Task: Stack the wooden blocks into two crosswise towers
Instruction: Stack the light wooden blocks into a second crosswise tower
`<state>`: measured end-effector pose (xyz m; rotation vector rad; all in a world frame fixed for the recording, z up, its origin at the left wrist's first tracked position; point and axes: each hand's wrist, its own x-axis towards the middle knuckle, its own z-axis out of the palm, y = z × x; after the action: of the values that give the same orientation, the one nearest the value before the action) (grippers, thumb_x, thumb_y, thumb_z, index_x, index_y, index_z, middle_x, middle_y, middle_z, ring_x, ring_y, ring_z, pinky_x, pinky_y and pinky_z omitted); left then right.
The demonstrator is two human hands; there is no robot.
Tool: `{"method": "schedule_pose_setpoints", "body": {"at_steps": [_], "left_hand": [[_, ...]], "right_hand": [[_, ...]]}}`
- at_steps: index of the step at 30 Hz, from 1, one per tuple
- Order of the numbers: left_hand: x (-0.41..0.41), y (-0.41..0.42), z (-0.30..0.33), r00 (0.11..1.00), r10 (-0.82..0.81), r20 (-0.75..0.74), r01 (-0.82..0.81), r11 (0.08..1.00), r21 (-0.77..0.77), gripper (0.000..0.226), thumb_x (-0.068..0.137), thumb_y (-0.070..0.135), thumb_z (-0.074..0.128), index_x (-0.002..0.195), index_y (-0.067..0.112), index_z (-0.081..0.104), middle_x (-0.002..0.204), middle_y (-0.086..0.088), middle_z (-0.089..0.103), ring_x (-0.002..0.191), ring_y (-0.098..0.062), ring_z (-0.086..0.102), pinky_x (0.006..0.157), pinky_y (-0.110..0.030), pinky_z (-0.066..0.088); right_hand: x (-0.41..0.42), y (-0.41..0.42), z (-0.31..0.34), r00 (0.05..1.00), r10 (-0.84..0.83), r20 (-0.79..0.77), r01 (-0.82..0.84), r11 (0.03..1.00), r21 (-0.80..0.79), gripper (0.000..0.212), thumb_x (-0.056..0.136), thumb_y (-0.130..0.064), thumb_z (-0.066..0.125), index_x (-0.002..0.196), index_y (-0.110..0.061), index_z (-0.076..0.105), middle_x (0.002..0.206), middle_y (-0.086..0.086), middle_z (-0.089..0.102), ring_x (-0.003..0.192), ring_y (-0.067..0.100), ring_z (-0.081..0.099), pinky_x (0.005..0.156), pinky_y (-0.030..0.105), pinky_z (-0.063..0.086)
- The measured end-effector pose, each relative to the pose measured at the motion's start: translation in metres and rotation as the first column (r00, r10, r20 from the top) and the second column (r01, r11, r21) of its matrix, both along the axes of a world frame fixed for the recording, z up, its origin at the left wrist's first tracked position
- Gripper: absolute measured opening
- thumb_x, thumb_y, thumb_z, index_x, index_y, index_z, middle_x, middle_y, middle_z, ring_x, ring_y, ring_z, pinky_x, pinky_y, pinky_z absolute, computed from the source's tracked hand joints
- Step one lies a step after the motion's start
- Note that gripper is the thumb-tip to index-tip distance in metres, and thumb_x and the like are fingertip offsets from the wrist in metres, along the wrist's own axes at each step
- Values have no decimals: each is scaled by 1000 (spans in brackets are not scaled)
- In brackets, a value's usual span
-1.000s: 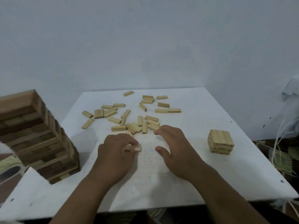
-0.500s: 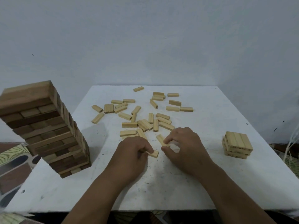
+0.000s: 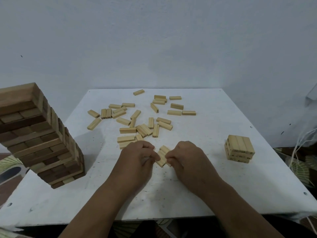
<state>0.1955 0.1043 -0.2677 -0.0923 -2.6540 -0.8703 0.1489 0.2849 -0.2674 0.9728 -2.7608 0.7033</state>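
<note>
Near the front middle of the white table (image 3: 223,186), I am pressing a small row of pale blocks (image 3: 162,156) together between my two hands. My left hand (image 3: 137,158) is pinching the row's left side with curled fingertips, and my right hand (image 3: 187,158) is pinching its right side the same way. Just behind the row, loose blocks (image 3: 140,121) are lying scattered flat toward the table's far edge. Well to the right of the row, a short crosswise stack (image 3: 239,148) is standing a few layers high. Far to the left of the row, a tall tower of darker blocks (image 3: 37,134) is standing on the table's left edge, looking tilted in this wide view.
</note>
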Motion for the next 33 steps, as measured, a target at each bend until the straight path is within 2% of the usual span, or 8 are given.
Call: {"method": "schedule_pose_setpoints", "body": {"at_steps": [2, 5, 8, 12, 16, 21, 28, 33], "left_hand": [[2, 4, 0, 999, -35, 4, 35, 999, 7, 31, 81, 4, 70, 75, 33, 77, 105, 15, 69, 97, 2, 60, 84, -7, 43], [3, 7, 3, 997, -79, 14, 78, 997, 26, 34, 80, 2, 69, 74, 35, 77, 106, 17, 70, 101, 3, 60, 88, -17, 48], [2, 10, 5, 990, -130, 50, 130, 991, 17, 34, 80, 3, 69, 73, 36, 76, 108, 21, 68, 103, 5, 56, 88, -10, 38], [5, 14, 5, 971, -228, 77, 228, 974, 6, 38, 78, 6, 74, 74, 43, 69, 109, 22, 67, 105, 12, 50, 84, 1, 34], [7, 14, 8, 961, -264, 82, 261, 964, 42, 32, 78, 3, 74, 76, 35, 72, 110, 19, 69, 105, 26, 45, 84, 6, 30], [8, 13, 7, 968, -228, 107, 227, 974, 21, 30, 76, 14, 80, 80, 42, 71, 107, 23, 68, 101, 15, 50, 82, -1, 33], [7, 14, 8, 975, -197, 104, 198, 980, 8, 24, 73, 16, 84, 86, 34, 76, 103, 22, 70, 95, 11, 52, 83, -10, 38], [5, 13, 7, 976, -175, 129, 176, 984, 3, 24, 72, 20, 86, 83, 38, 76, 98, 27, 68, 93, 23, 49, 80, 1, 31]], "right_hand": [[7, 4, 3, 1000, 9, 2, -9, 999, -49, 31, 95, -31, 48, 99, -21, 76, 81, -2, 57, 77, 12, 45, 63, 20, 33], [13, 15, 7, 998, 19, 68, -16, 999, -41, 22, 94, -35, 59, 101, -22, 77, 84, -7, 55, 80, 8, 45, 66, 13, 32], [19, 29, 12, 991, 55, 125, -50, 998, -45, 21, 84, -36, 72, 100, -23, 78, 92, -7, 63, 85, 7, 54, 76, 23, 45], [24, 40, 15, 989, 71, 133, -57, 993, -105, 10, 77, -31, 79, 85, -24, 79, 89, -9, 65, 82, 8, 59, 74, 30, 51], [23, 39, 15, 989, 97, 110, -85, 991, -106, 9, 77, -32, 75, 80, -24, 79, 87, -9, 69, 82, 10, 61, 74, 31, 51], [22, 35, 11, 994, 57, 90, -45, 989, -139, 14, 75, -30, 68, 72, -19, 76, 79, -8, 70, 78, 12, 61, 71, 32, 53], [21, 31, 10, 992, 20, 126, 1, 987, -164, 17, 72, -29, 67, 72, -15, 77, 79, -3, 71, 79, 17, 62, 72, 35, 53], [21, 29, 11, 988, 24, 150, 4, 984, -180, 21, 72, -30, 65, 75, -14, 78, 83, 0, 71, 82, 17, 62, 76, 32, 50]]}}
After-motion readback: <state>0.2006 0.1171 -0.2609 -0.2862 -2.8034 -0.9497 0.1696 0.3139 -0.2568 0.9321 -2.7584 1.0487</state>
